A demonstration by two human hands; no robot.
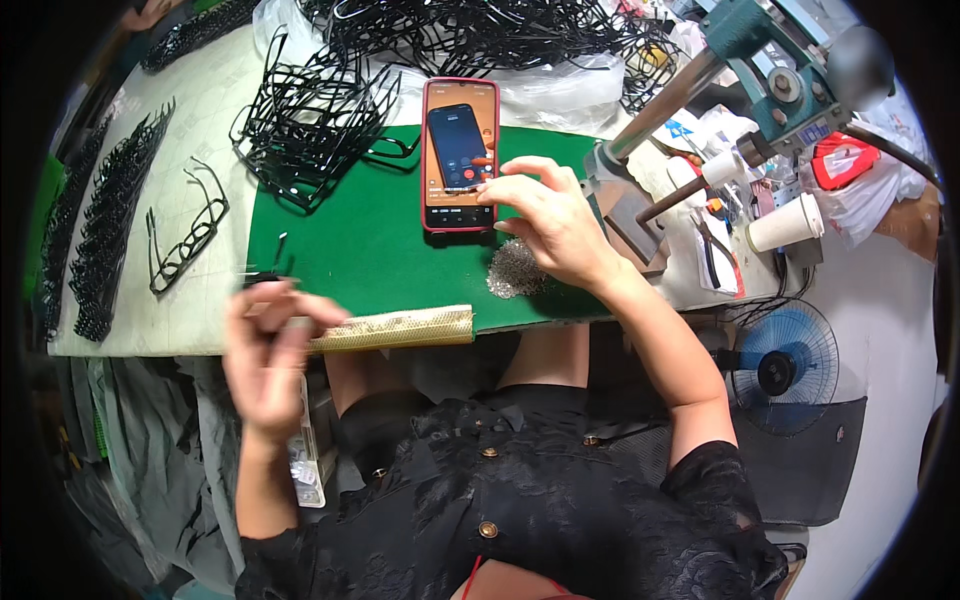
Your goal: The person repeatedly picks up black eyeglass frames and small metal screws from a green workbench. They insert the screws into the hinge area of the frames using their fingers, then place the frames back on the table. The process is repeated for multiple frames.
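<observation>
A smartphone in a red case (434,215), its screen lit, lies on the green mat (350,250). My right hand (560,225) reaches over the phone's lower right side, fingers spread and fingertips at the screen. Just beneath that hand is a pile of tiny silvery metal pieces (508,272). At the table's front edge my left hand (268,360) is smeared by motion, fingers curled; whether it holds anything is unclear. A small dark item (262,278) shows just beyond its fingers. Beside this hand, a gold dotted strip (410,328) runs along the mat's front edge.
Black glasses frames lie in a tangled heap (310,130), in rows (120,220) at left, and as one loose pair (190,240). More black frames (470,35) fill the back. A green bench press (770,80) stands right, near a white cup (785,222) and blue fan (780,370).
</observation>
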